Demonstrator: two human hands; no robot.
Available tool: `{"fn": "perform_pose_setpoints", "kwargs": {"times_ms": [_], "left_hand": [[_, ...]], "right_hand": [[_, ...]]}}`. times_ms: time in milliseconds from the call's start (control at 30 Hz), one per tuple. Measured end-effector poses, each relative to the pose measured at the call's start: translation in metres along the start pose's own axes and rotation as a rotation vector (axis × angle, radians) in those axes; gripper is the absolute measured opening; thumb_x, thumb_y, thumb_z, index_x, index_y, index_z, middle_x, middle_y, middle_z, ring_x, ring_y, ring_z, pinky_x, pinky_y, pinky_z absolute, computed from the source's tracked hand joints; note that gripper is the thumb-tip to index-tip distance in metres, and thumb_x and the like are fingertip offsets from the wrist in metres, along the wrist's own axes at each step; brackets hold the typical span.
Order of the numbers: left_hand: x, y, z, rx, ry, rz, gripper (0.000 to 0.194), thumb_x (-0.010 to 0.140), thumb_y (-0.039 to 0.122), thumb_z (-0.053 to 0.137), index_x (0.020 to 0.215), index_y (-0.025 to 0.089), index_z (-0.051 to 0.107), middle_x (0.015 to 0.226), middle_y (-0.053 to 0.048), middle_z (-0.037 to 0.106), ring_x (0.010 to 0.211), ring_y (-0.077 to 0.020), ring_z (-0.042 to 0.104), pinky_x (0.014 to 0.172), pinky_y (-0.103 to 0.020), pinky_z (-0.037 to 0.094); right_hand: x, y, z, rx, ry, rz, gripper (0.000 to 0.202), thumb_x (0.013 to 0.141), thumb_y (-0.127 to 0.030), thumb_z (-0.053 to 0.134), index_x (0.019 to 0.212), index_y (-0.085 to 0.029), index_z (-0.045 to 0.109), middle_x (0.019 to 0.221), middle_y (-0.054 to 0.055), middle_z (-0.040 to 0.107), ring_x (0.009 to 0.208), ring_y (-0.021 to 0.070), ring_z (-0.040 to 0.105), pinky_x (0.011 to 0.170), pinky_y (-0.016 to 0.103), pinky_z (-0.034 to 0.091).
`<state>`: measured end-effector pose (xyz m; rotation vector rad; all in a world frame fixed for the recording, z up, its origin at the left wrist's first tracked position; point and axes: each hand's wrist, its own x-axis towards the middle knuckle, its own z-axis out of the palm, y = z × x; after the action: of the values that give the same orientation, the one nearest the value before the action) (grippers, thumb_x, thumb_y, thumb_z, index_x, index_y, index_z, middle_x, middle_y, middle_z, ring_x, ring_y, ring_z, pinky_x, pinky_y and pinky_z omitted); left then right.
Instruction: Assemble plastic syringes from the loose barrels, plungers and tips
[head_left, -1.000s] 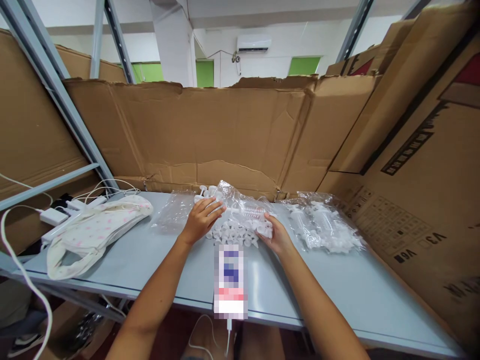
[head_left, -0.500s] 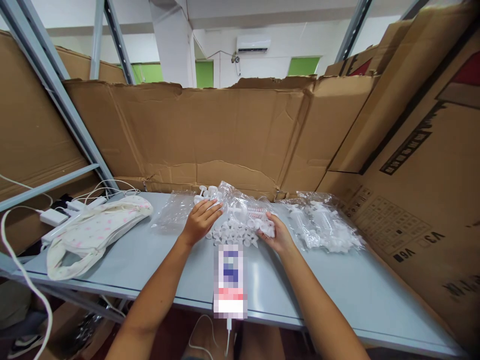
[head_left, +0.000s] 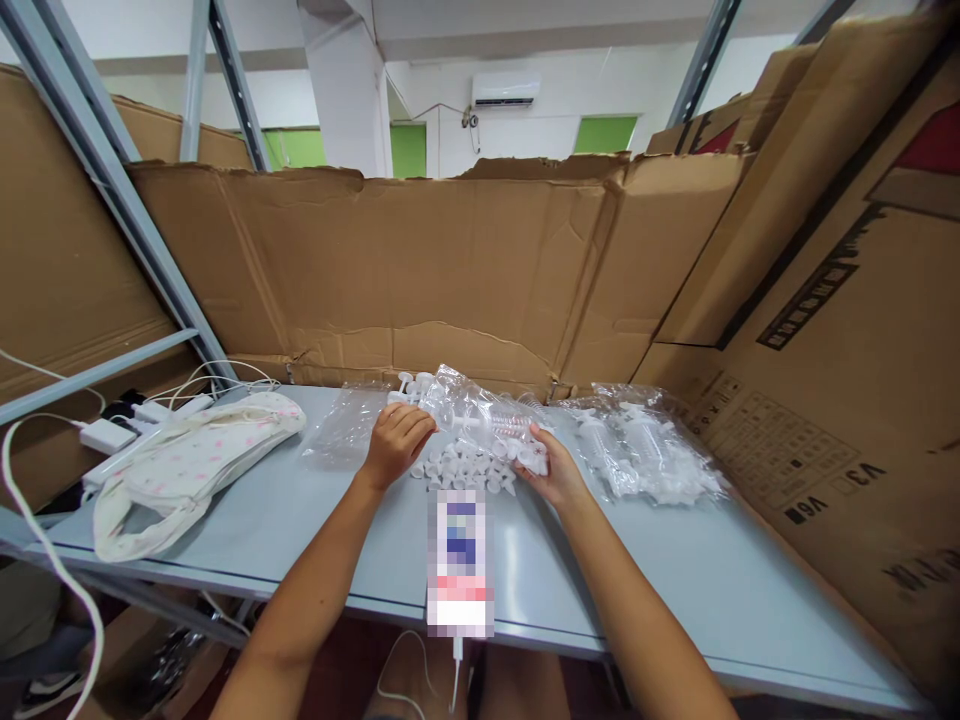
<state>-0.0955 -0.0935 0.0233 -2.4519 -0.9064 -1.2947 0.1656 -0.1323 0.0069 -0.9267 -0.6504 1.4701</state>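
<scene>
Backdrop: brown cardboard sheeting (head_left: 420,260) stood upright behind a grey bench (head_left: 690,590); metal rack post (head_left: 142,230) at left.
Clear bag: crinkled clear plastic bag (head_left: 457,395) held at bench centre, between both hands; ribbed transparent cylinder (head_left: 510,425) seen through its film, white pieces at its right end.
Right hand (head_left: 559,475): bag's right end grasped, fingers wrapped round from the outer side.
Left hand (head_left: 399,440): placed at the bag's left end, fingers bent and drawn together; whether film is pinched cannot be told.
Handling: weight judged best borne by the right hand, with the film taken by its very edge between left thumb and forefinger; thin plastic likely to cling and slip, so light, even tension is advised.
Arm pose: both forearms slanted inward from the near edge, left wrist bent over, right palm turned toward the bag; elbows spread wide.
Loose pieces: small white plastic pieces (head_left: 465,468) heaped just below the bag, exact shape too small to tell.
Right side: filled clear bags (head_left: 645,455) laid near the cardboard.
</scene>
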Motion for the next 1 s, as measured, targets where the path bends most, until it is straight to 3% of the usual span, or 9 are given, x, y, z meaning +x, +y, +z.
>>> {"fn": "perform_pose_setpoints", "kwargs": {"times_ms": [167, 400, 667, 833, 1000], "left_hand": [[0.0008, 0.0017, -0.0026, 0.005, 0.012, 0.031, 0.025, 0.088, 0.021, 0.046, 0.103, 0.026, 0.065, 0.098, -0.006, 0.069, 0.098, -0.0196, 0.060, 0.093, -0.040, 0.039], [0.0009, 0.0000, -0.0035, 0.031, 0.034, 0.026, 0.019, 0.084, 0.019, 0.052, 0.095, 0.026, 0.066, 0.100, -0.005, 0.069, 0.103, -0.0215, 0.058, 0.094, -0.041, 0.035], [0.0034, 0.0001, -0.0031, 0.093, -0.007, 0.055, 0.015, 0.086, 0.019, 0.050, 0.089, 0.023, 0.064, 0.091, -0.003, 0.069, 0.094, -0.0188, 0.059, 0.089, -0.037, 0.036], [0.0046, 0.0010, -0.0033, 0.087, -0.069, -0.036, 0.014, 0.087, 0.024, 0.050, 0.080, 0.020, 0.062, 0.083, -0.003, 0.067, 0.083, -0.0175, 0.056, 0.078, -0.033, 0.038], [0.0038, -0.0044, 0.0014, -0.163, -0.195, -0.245, 0.009, 0.080, 0.026, 0.058, 0.075, 0.020, 0.061, 0.080, -0.003, 0.064, 0.080, -0.0170, 0.055, 0.076, -0.031, 0.040]], "right_hand": [[0.0004, -0.0016, -0.0008, 0.020, -0.018, -0.004, 0.021, 0.067, -0.043, 0.068, 0.077, -0.025, 0.062, 0.080, 0.003, 0.067, 0.068, 0.0200, 0.059, 0.051, 0.030, 0.044], [0.0018, -0.0005, -0.0034, -0.018, -0.019, -0.021, 0.025, 0.066, -0.046, 0.069, 0.077, -0.025, 0.062, 0.080, 0.004, 0.068, 0.070, 0.0209, 0.061, 0.056, 0.033, 0.047], [0.0033, 0.0003, -0.0047, -0.022, 0.041, -0.041, 0.024, 0.062, -0.044, 0.072, 0.073, -0.025, 0.062, 0.075, 0.002, 0.066, 0.069, 0.0202, 0.061, 0.057, 0.031, 0.050], [0.0055, 0.0008, -0.0067, -0.027, 0.038, -0.025, 0.025, 0.061, -0.043, 0.074, 0.074, -0.024, 0.064, 0.075, 0.002, 0.065, 0.069, 0.0196, 0.060, 0.059, 0.030, 0.049], [0.0028, -0.0004, -0.0054, -0.051, 0.065, -0.019, 0.024, 0.060, -0.043, 0.075, 0.070, -0.025, 0.062, 0.074, 0.001, 0.064, 0.070, 0.0199, 0.061, 0.061, 0.031, 0.049]]}}
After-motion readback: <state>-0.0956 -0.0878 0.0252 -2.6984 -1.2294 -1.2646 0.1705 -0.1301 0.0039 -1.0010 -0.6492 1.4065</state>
